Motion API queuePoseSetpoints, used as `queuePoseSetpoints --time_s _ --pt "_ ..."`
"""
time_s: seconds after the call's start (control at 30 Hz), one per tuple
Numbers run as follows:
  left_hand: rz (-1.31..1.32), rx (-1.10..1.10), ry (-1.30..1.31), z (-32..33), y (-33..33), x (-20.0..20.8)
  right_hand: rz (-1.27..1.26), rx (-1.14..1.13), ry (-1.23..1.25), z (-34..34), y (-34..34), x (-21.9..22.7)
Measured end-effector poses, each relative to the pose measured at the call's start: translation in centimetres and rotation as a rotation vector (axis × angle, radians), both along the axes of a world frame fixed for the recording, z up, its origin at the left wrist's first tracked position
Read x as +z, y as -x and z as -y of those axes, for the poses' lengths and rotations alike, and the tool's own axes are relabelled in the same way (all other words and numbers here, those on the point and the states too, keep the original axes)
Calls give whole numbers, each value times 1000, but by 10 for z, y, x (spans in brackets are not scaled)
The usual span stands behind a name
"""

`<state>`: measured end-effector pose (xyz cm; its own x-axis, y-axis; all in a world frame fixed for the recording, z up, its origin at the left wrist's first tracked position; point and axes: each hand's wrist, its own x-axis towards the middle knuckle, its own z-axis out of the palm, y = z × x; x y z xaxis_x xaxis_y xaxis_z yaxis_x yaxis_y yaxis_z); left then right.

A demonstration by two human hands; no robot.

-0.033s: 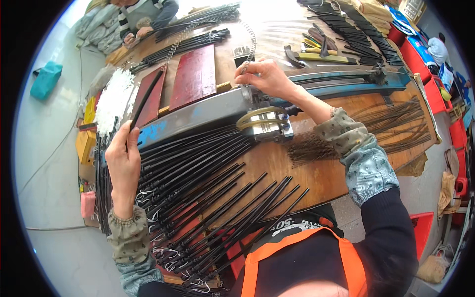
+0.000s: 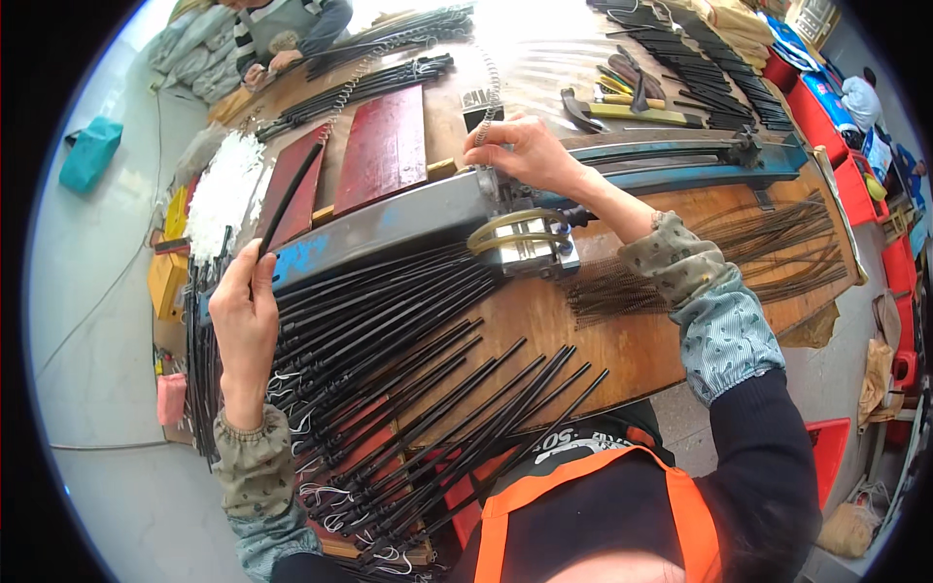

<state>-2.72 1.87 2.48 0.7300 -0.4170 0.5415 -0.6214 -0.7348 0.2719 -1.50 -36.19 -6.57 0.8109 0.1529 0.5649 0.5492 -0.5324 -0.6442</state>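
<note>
My left hand (image 2: 245,316) is closed round the lower end of a slim black tube (image 2: 292,197), which slants up and to the right. From the tube's upper end a long thin coil spring (image 2: 495,83) arcs over the table to my right hand (image 2: 530,154). There my thumb and fingers pinch the spring's other end, just above a grey and blue metal bench fixture (image 2: 398,219). A metal clamp block (image 2: 530,243) with yellowish hoses sits below my right wrist. Many black tubes (image 2: 389,311) fan out below the fixture, several with white strings at their ends.
Two dark red boards (image 2: 381,146) lie behind the fixture, near a heap of white pieces (image 2: 225,199). A hammer (image 2: 637,114) and pliers lie at the back. Loose springs (image 2: 719,257) spread on the right. Another person's hands (image 2: 272,68) work at the far left.
</note>
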Motion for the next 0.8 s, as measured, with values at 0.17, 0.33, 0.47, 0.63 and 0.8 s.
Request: queuePoseSetpoints --time_s 0.17,0.33,0.47,0.63,0.8 --pt "-33 -17 19 4 -9 -16 -82 19 224 -12 -21 -5" --pt "-67 -24 42 9 -14 -19 54 -27 97 -5 -14 11" --pt "-93 -25 16 13 -17 -24 66 8 126 3 -11 5" --pt "-103 -25 24 28 -15 -17 -18 50 528 -15 -21 -4" --pt "-71 35 0 -3 -17 -22 -108 -1 -28 -5 -15 10"
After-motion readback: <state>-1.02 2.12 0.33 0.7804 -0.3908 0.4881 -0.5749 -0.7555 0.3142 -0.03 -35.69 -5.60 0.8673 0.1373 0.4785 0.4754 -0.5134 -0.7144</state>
